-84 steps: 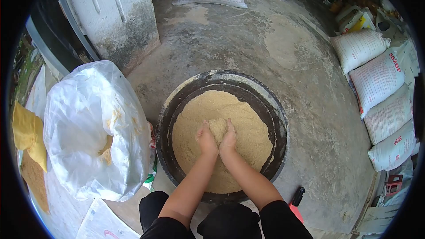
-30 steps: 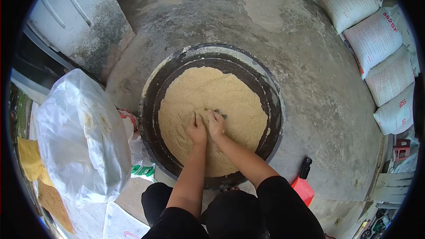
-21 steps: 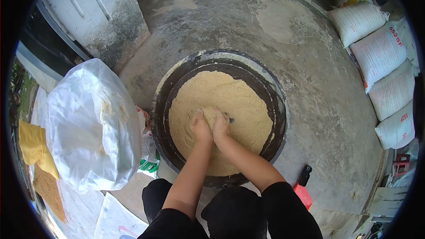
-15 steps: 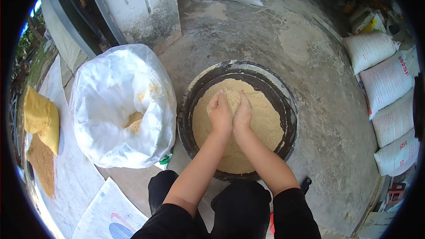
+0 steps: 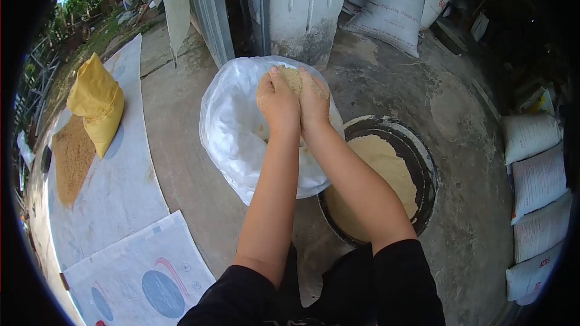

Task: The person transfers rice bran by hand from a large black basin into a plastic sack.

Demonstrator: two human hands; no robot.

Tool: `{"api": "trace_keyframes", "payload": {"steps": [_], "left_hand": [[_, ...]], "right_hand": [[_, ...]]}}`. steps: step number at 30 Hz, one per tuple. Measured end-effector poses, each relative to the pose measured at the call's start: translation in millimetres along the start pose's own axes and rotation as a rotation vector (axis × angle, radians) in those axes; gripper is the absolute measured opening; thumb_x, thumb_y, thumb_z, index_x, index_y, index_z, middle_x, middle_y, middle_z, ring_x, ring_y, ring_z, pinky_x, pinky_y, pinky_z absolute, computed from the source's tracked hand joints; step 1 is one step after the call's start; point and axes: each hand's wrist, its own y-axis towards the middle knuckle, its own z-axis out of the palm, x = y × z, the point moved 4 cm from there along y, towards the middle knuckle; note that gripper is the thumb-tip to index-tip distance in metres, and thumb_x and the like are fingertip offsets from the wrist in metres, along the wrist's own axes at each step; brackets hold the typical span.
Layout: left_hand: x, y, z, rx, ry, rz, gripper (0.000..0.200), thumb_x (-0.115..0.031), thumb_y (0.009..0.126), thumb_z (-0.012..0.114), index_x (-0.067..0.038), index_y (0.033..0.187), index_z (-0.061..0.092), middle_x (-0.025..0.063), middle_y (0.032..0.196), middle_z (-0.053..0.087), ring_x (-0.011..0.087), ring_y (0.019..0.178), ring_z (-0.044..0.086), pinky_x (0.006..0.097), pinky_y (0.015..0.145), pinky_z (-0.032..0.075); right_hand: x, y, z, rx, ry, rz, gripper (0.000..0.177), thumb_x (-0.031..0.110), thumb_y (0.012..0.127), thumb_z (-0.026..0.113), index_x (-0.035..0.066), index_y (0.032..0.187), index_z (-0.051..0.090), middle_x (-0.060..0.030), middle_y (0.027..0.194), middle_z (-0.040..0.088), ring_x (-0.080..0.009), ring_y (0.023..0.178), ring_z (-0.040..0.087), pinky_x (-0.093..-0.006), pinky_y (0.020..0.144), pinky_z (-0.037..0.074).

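Cupped together, my left hand (image 5: 278, 100) and my right hand (image 5: 315, 99) hold a heap of pale yellow, coarse meal (image 5: 290, 78) between them. Both are above the far part of a white plastic bag (image 5: 228, 124), whose mouth is open. My forearms cover some of the bag's inside, so its contents are mostly hidden. To the right stands a round black tub (image 5: 427, 175) with a bed of the same-looking meal in it. My right forearm passes over the tub's near left part.
Full white sacks are stacked along the right (image 5: 539, 187), and another sack (image 5: 393, 9) leans at the back beside a white pillar (image 5: 302, 12). On the left, a yellow sack (image 5: 99, 102) and a brown heap (image 5: 74, 157) lie on a pale sheet (image 5: 133, 187).
Both hands have lifted the meal out of the black tub and carried it left, over the white bag. My view has turned left.
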Motion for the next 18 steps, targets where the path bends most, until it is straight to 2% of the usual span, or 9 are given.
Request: {"api": "trace_keyframes", "payload": {"steps": [1,4,7,9,11,13,15,16,18], "left_hand": [[2,7,-9,-0.027,0.073,-0.004,0.035,-0.026,0.088,0.042,0.005,0.091,0.060,0.0191,0.086,0.062,0.0293,0.081,0.059,0.0357,0.074,0.043],[-2,10,-26,0.036,0.147,-0.128,0.038,-0.029,0.087,0.044,0.005,0.090,0.060,0.0209,0.090,0.061,0.0320,0.086,0.058,0.0374,0.078,0.042],[-15,3,-22,0.085,0.248,-0.035,0.039,-0.031,0.086,0.044,0.004,0.091,0.060,0.0205,0.091,0.061,0.0310,0.087,0.058,0.0372,0.079,0.042],[-16,-8,-8,0.130,0.239,-0.009,0.038,-0.031,0.085,0.046,0.004,0.092,0.060,0.0195,0.091,0.062,0.0302,0.087,0.058,0.0361,0.080,0.042],[-25,-30,15,0.266,0.167,0.067,0.035,-0.028,0.085,0.048,0.004,0.092,0.061,0.0182,0.091,0.062,0.0281,0.086,0.058,0.0346,0.079,0.042],[-25,-56,37,0.383,0.087,0.049,0.029,-0.023,0.085,0.050,0.004,0.091,0.061,0.0158,0.088,0.063,0.0237,0.082,0.058,0.0313,0.077,0.042],[-8,-84,66,0.671,-0.094,-0.076,0.026,-0.020,0.085,0.052,0.004,0.090,0.061,0.0124,0.084,0.063,0.0195,0.078,0.057,0.0284,0.074,0.042],[5,-99,77,0.670,-0.140,-0.187,0.023,-0.018,0.085,0.052,0.003,0.089,0.060,0.0124,0.079,0.062,0.0172,0.074,0.055,0.0273,0.070,0.042],[38,-135,96,0.741,-0.058,-0.154,0.024,-0.020,0.085,0.053,0.004,0.088,0.059,0.0139,0.078,0.061,0.0176,0.072,0.056,0.0280,0.068,0.042]], "right_hand": [[-10,2,5,-0.001,0.005,-0.001,0.036,0.029,0.085,0.048,-0.005,0.081,0.061,-0.0116,0.077,0.061,-0.0190,0.067,0.055,-0.0311,0.065,0.043],[-14,-1,15,0.067,-0.383,-0.144,0.042,0.033,0.086,0.048,-0.005,0.071,0.060,-0.0173,0.062,0.058,-0.0221,0.058,0.053,-0.0359,0.061,0.042],[10,-9,6,0.120,-0.562,-0.256,0.041,0.033,0.085,0.050,-0.004,0.074,0.062,-0.0172,0.065,0.059,-0.0227,0.060,0.055,-0.0351,0.062,0.042],[19,-1,-15,0.084,-0.605,-0.335,0.038,0.032,0.085,0.051,-0.003,0.077,0.063,-0.0160,0.067,0.061,-0.0216,0.064,0.057,-0.0329,0.063,0.043],[37,0,-43,0.101,-0.468,-0.401,0.035,0.029,0.085,0.051,-0.003,0.079,0.064,-0.0141,0.070,0.062,-0.0187,0.067,0.058,-0.0306,0.065,0.043],[42,5,-90,0.045,-0.416,-0.372,0.032,0.026,0.087,0.050,-0.001,0.078,0.065,-0.0112,0.075,0.064,-0.0154,0.070,0.057,-0.0282,0.066,0.043],[30,10,-153,-0.074,-0.313,-0.173,0.031,0.029,0.087,0.051,0.002,0.080,0.065,-0.0039,0.083,0.063,-0.0128,0.078,0.055,-0.0267,0.072,0.040],[19,8,-185,-0.145,-0.153,-0.165,0.030,0.028,0.087,0.052,0.003,0.079,0.064,-0.0058,0.080,0.065,-0.0121,0.075,0.057,-0.0232,0.064,0.041],[-11,-2,-255,-0.359,-0.001,0.039,0.030,0.030,0.086,0.053,0.003,0.078,0.063,-0.0063,0.081,0.065,-0.0135,0.072,0.059,-0.0237,0.064,0.042]]}}
